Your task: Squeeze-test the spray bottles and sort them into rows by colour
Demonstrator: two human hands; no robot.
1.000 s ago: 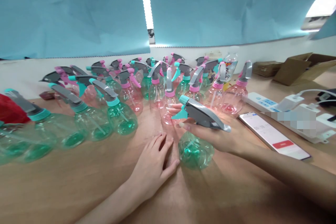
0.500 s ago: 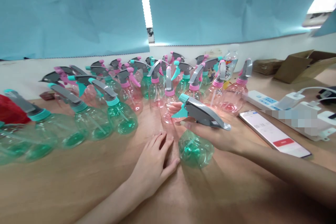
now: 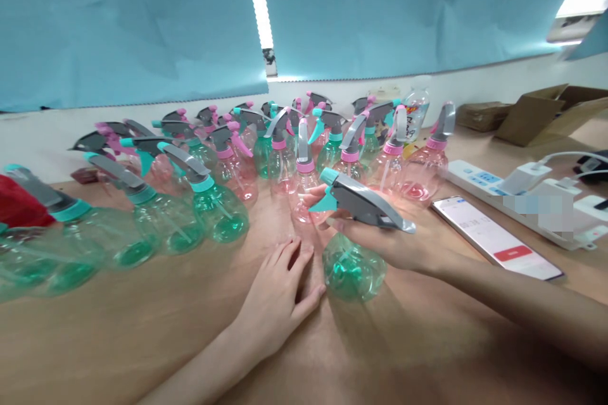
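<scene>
My right hand [image 3: 380,237] is wrapped round the neck of a green spray bottle [image 3: 354,272], just under its grey head, whose turquoise nozzle and trigger point left. That bottle stands on the wooden table [image 3: 180,316]. Flat on the tabletop to its left lies my left hand [image 3: 278,294], fingers a little spread, holding nothing. Behind my hands stand several pink spray bottles, the nearest a pink bottle [image 3: 306,186]. A row of green bottles, one of them a green bottle [image 3: 221,215], runs off to the left.
On the right lie a phone [image 3: 494,237] with a lit screen and a white power strip [image 3: 479,180] with chargers. An open cardboard box [image 3: 532,120] sits at the back right, beside a clear labelled bottle [image 3: 415,111]. Something red [image 3: 21,202] is at the left edge.
The view has shifted very slightly. Both hands and the green spray bottle keep nearly the same places.
</scene>
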